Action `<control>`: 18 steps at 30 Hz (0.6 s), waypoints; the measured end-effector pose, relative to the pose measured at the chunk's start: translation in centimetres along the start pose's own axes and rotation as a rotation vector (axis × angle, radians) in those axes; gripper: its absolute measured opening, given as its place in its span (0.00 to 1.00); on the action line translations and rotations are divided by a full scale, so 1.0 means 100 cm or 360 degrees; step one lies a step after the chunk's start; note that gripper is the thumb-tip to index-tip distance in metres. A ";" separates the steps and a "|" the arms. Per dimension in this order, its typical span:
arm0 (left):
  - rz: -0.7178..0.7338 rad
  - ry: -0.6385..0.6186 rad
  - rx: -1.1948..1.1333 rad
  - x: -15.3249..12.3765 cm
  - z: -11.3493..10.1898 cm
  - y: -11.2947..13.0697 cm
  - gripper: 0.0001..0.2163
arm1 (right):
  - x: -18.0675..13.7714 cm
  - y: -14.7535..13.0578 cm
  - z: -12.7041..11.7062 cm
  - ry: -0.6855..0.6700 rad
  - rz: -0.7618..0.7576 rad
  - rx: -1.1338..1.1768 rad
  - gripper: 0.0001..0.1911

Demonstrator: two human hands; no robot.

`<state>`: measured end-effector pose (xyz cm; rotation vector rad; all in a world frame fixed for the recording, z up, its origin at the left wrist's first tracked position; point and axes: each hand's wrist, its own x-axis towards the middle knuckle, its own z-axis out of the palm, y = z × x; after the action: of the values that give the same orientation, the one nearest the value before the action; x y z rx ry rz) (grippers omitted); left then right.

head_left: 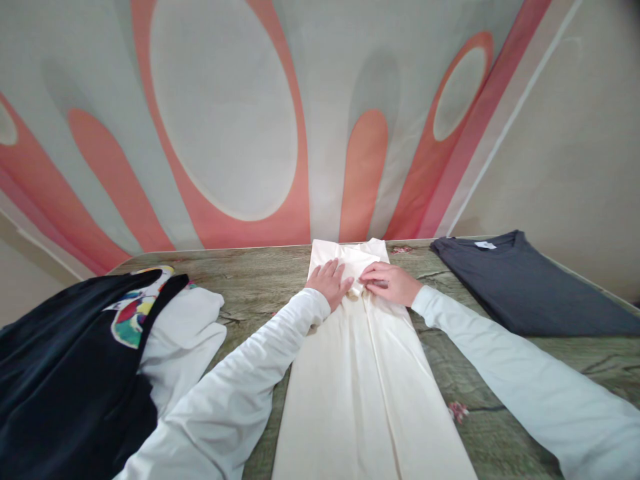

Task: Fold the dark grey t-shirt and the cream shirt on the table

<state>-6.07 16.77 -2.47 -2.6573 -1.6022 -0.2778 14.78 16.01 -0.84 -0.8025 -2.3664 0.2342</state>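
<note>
A cream garment [360, 387], folded into a long strip, runs from the table's far edge toward me. My left hand [329, 283] lies flat on its far end, fingers spread. To the right of it, my right hand [393, 283] has its thumb and fingers closed on a bit of the garment's fabric near the top, where the cloth is bunched. A lengthwise seam or fold line runs down the strip's middle. The garment's exact kind cannot be made out, and its near end lies outside the view.
At the left lies a loose heap of clothes: a black garment [65, 373] with a colourful print and a white one [187, 333]. A folded dark grey T-shirt [530, 293] rests at the right. The wood-patterned table [245, 287] meets a printed backdrop [325, 133] behind.
</note>
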 end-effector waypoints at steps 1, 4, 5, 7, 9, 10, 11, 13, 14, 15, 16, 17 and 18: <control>0.0000 0.0002 -0.0007 0.000 0.000 0.000 0.27 | 0.001 0.000 0.000 -0.0017 -0.0030 -0.0023 0.11; 0.0002 0.0021 -0.0035 0.000 0.000 0.000 0.27 | 0.002 -0.001 0.001 -0.0029 -0.0067 -0.0149 0.11; 0.0001 0.0026 -0.0046 0.000 -0.001 0.001 0.27 | 0.002 -0.002 0.001 -0.0003 -0.0049 -0.0197 0.12; -0.0002 0.0020 -0.0070 -0.001 -0.002 0.001 0.27 | 0.002 -0.004 0.002 0.0074 -0.0006 -0.0275 0.14; -0.0006 -0.0003 -0.0100 -0.001 -0.005 0.002 0.26 | 0.002 -0.004 0.002 0.0121 0.0026 -0.0320 0.15; -0.0008 -0.0019 -0.0114 -0.001 -0.006 0.002 0.25 | 0.002 -0.004 0.002 0.0123 0.0035 -0.0335 0.15; -0.0014 -0.0035 -0.0126 -0.001 -0.008 0.002 0.25 | 0.002 -0.003 0.003 0.0117 0.0045 -0.0351 0.15; -0.0035 -0.0059 -0.0140 0.000 -0.010 0.001 0.23 | 0.002 -0.002 0.004 0.0106 0.0076 -0.0384 0.14; -0.0045 -0.0069 -0.0146 0.001 -0.010 0.001 0.23 | 0.002 -0.002 0.005 0.0100 0.0094 -0.0399 0.14; -0.0055 -0.0078 -0.0152 0.002 -0.010 0.000 0.22 | 0.001 -0.001 0.006 0.0090 0.0110 -0.0408 0.14; -0.0062 -0.0086 -0.0159 0.003 -0.010 -0.001 0.22 | 0.001 -0.001 0.007 0.0079 0.0124 -0.0408 0.13; -0.0063 -0.0096 -0.0165 0.004 -0.010 -0.002 0.21 | 0.001 -0.001 0.008 0.0074 0.0135 -0.0401 0.13; -0.0057 -0.0108 -0.0166 0.005 -0.009 -0.003 0.21 | 0.000 -0.001 0.008 0.0065 0.0142 -0.0387 0.14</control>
<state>-6.27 17.28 -1.52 -2.7455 -1.7019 -0.2825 14.25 16.00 -1.47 -1.0177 -2.3516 -0.0353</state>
